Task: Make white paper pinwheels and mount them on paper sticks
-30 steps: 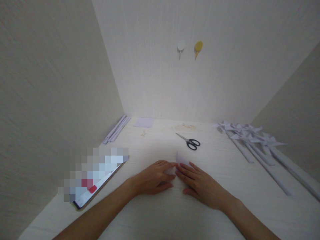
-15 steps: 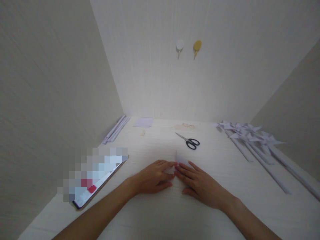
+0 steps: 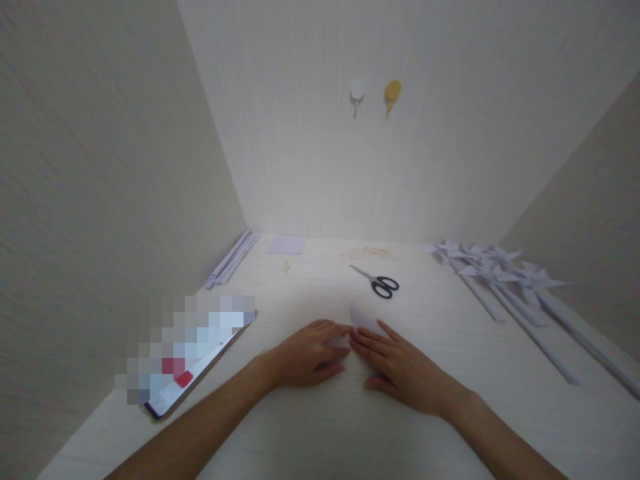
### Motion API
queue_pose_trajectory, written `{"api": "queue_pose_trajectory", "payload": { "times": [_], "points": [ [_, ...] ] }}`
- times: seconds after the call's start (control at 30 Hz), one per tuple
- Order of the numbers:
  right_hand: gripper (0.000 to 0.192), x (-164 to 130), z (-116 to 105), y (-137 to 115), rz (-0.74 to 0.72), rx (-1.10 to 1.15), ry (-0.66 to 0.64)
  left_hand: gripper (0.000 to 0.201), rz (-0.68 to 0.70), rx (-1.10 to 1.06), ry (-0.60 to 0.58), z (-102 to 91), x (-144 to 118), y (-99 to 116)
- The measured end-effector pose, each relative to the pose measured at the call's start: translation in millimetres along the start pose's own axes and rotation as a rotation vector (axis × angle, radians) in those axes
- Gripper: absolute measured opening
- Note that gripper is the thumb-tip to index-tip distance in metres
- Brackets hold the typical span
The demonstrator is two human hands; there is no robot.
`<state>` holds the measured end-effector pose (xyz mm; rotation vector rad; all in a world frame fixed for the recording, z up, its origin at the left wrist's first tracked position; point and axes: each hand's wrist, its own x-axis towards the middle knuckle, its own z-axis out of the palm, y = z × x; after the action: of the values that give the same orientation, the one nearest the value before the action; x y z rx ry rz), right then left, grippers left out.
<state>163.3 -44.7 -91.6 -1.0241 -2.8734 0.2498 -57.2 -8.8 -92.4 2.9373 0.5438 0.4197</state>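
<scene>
A small piece of white paper (image 3: pixel 364 321), apparently folded, lies on the table with one corner standing up beyond my fingertips. My right hand (image 3: pixel 400 363) rests flat over it, fingers stretched out and pointing left, hiding most of the sheet. From the other side my left hand (image 3: pixel 313 353) reaches in, open, its index finger extended so that its tip meets my right fingertips at the paper's edge. The left thumb and other fingers stay apart, low over the table. A pair of scissors (image 3: pixel 379 280) with black handles lies just past the paper.
White paper pinwheels (image 3: pixel 500 263) on long paper sticks lie at right. Rolled paper sticks (image 3: pixel 233 260) and a square paper sheet (image 3: pixel 287 245) are at the back left. A phone (image 3: pixel 200 367), partly pixelated, lies left. Small tan pieces (image 3: pixel 373 252) lie near the back wall.
My hands stay in nearly the same place, the right fingers pressed a little closer together. The paper's raised corner has shifted very slightly.
</scene>
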Motion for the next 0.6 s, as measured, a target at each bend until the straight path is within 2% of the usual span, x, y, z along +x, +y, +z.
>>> {"api": "queue_pose_trajectory", "payload": {
  "times": [0.27, 0.6],
  "points": [
    [0.052, 1.5, -2.4, 0.3, 0.023, 0.051, -0.018, 0.024, 0.003, -0.007, 0.101, 3.7, -3.3, -2.3],
    [0.053, 0.7, 0.7, 2.6, 0.046, 0.131, -0.021, 0.026, -0.014, -0.028, 0.035, 4.6, -0.9, -0.3]
  ]
}}
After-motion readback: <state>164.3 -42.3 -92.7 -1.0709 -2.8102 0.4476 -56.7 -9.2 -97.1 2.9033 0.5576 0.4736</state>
